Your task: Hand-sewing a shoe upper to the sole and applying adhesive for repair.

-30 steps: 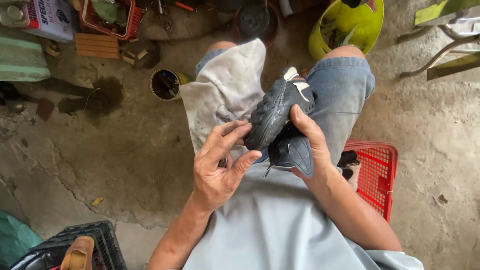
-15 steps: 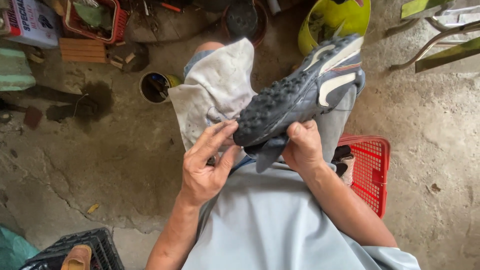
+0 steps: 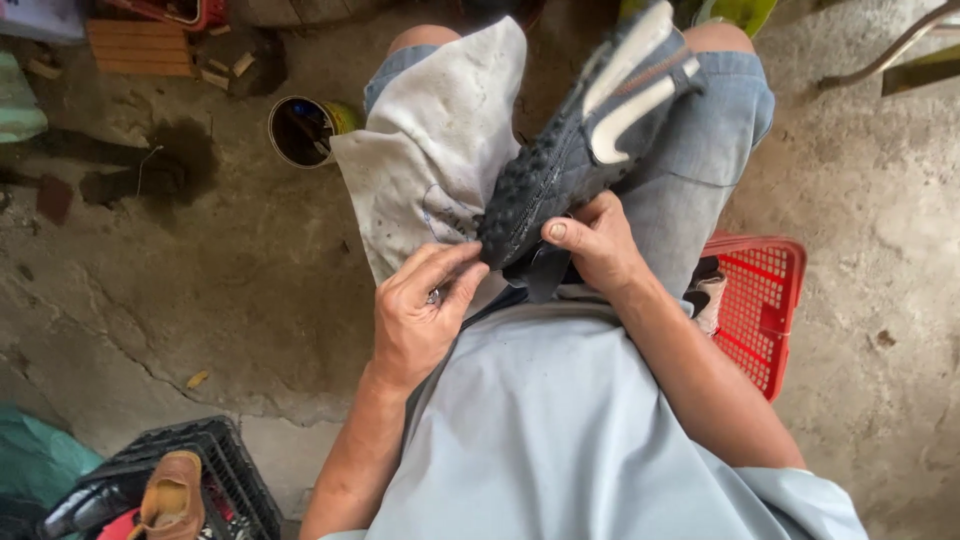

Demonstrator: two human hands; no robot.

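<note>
Right hand (image 3: 597,245) is wrapped around the heel end of a dark grey shoe (image 3: 580,140), thumb pressed on top, fingers curled under and out of sight, so it has a firm hold. Left hand (image 3: 420,315) is half open, fingertips pinching at the toe edge of the studded sole, gripping nothing fully but touching the rim where sole meets upper. The shoe sits tilted above the lap, toe down toward the hands, heel up over the right knee, sole facing left. My read: picking at that seam goes best with the heel braced steady like this and the fingertips working right along the edge, close to the thumb, so the shoe doesn't twist. Under it, one stained white cloth (image 3: 440,150) is spread over the left thigh, touching the toe. Counting outward: one shoe in hand, one cloth, one red crate (image 3: 770,310) just beside the right hip, one black crate (image 3: 215,465) at lower left with one brown shoe (image 3: 172,495) and one black shoe beside it, one open tin (image 3: 300,130) on the cracked concrete floor (image 3: 150,300) left of the knee.
</note>
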